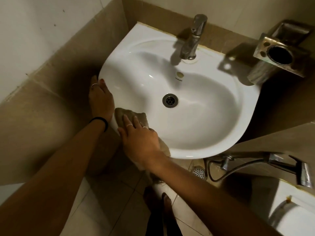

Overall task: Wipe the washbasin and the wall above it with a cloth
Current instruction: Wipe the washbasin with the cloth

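At the near-left rim of the white washbasin (196, 120), the right hand (141, 142) lies flat on a brown cloth (122, 116), fingers spread and extended, palm pressing the cloth against the rim. Grip state, right: open flat, pinning the cloth rather than closed round it. Part of the cloth drapes over the basin edge and hangs below the wrist. Two rings visible on the right fingers.

Left hand (100, 97) rests on the basin's left outer edge, thumb on top of the rim, fingers curled round the side. Grip state, left: loosely closed on the rim, holding no cloth. Ring on one finger; black band (102, 120) on the wrist.

Basin bowl looks clean and glossy; drain (170, 100) at centre, metal tap (192, 38) at the back rim, spout over the bowl. Wall (42, 31) behind is beige tile below, white above, with a few dark specks on the white part at left. Metal holder (279, 53) fixed to the wall right of the basin. Spray hose (238, 167) hangs under the basin at right. Bare foot (167, 203) on the tiled floor (105, 193).
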